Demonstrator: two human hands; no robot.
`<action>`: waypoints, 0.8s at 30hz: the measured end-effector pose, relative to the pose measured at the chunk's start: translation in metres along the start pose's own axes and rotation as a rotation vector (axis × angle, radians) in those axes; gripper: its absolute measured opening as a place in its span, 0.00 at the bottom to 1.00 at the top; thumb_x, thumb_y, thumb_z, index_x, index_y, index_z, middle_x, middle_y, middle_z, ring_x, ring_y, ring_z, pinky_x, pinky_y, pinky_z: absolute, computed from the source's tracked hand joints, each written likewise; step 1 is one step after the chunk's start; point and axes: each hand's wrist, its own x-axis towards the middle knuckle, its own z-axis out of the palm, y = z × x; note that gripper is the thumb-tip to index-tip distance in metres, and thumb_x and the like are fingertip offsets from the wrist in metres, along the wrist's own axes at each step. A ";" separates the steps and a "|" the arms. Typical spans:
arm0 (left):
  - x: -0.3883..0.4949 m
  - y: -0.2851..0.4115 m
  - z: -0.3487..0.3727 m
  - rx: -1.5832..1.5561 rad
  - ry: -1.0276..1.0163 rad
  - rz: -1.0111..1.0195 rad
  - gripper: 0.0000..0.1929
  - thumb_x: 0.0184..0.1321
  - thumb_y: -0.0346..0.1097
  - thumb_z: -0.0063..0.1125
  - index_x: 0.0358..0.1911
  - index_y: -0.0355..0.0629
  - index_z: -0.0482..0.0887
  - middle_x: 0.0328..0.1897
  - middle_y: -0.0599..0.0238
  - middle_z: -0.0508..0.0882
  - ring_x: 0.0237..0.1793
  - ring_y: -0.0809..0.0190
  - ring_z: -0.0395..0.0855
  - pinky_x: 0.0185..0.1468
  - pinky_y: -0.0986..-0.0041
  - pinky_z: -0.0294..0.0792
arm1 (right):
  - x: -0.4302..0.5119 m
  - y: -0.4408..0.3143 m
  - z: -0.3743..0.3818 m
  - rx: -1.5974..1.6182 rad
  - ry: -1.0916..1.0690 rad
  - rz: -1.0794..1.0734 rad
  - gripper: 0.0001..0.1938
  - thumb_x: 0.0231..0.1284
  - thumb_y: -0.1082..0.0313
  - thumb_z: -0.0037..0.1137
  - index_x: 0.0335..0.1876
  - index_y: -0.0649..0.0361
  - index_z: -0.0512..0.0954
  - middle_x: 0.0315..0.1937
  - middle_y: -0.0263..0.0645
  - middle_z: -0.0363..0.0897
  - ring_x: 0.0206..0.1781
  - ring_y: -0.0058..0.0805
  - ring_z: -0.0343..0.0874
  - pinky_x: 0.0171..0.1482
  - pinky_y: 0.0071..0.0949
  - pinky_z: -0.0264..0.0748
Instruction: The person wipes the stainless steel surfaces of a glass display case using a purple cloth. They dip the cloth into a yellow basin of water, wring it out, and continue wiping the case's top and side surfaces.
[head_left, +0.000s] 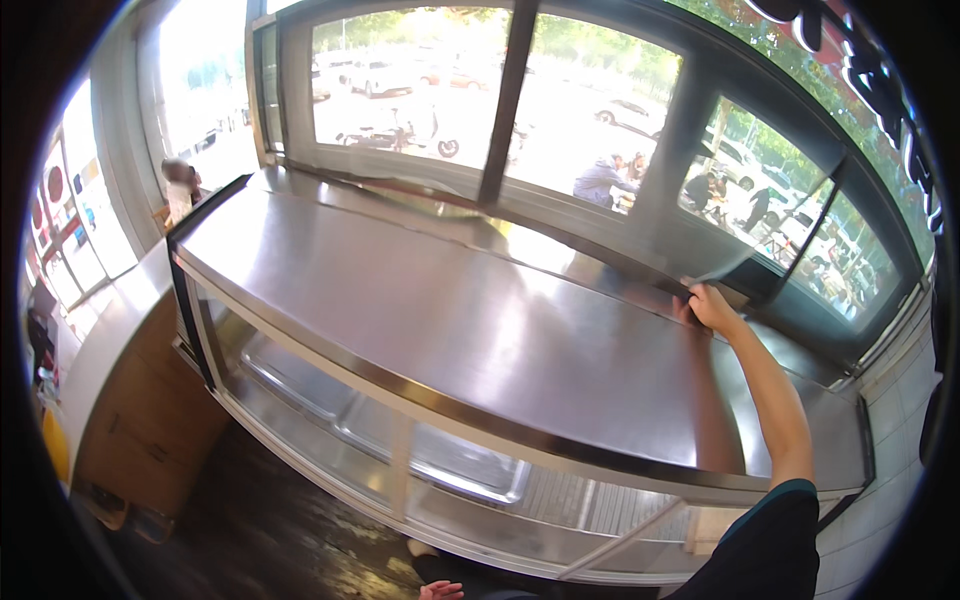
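Note:
My right hand (705, 307) reaches to the far edge of the stainless steel top (465, 300) of a glass-sided display counter. Its fingers are curled at the lower edge of the window frame, by a small dark thing; whether they grip it is unclear. The shiny top mirrors the hand and forearm. At the bottom edge of the view, my left hand (441, 591) is partly cut off, in front of the counter, its fingers apart and nothing visible in them. Behind the glass front, shallow metal trays (465, 465) lie beside a slatted metal surface (559, 495).
Wide windows (405, 90) run behind the counter, with a tilted pane at the right. A wooden cabinet (142, 405) under a pale worktop stands at the left. A tiled wall (892, 420) borders the right side. A person (178, 191) is at the far left; other people are outside.

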 end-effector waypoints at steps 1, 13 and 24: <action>0.009 0.019 -0.015 -0.008 0.007 -0.007 0.31 0.64 0.65 0.33 0.57 0.50 0.70 0.54 0.62 0.80 0.51 0.62 0.78 0.47 0.64 0.69 | 0.017 -0.030 0.007 0.105 -0.012 0.022 0.19 0.56 0.76 0.36 0.52 0.68 0.73 0.53 0.54 0.73 0.57 0.51 0.71 0.59 0.34 0.67; 0.083 0.125 -0.250 -0.314 0.002 0.142 0.30 0.67 0.62 0.30 0.54 0.43 0.73 0.50 0.53 0.82 0.49 0.56 0.81 0.48 0.69 0.73 | 0.203 -0.279 0.101 0.221 -0.181 0.056 0.23 0.55 0.77 0.34 0.57 0.59 0.72 0.54 0.53 0.74 0.59 0.47 0.70 0.61 0.29 0.64; 0.129 0.278 -0.418 -0.138 0.243 0.102 0.28 0.67 0.61 0.31 0.54 0.45 0.73 0.49 0.54 0.82 0.46 0.56 0.81 0.49 0.68 0.72 | 0.311 -0.432 0.176 0.281 0.030 -0.166 0.20 0.51 0.82 0.35 0.50 0.67 0.73 0.51 0.50 0.76 0.57 0.43 0.72 0.58 0.28 0.66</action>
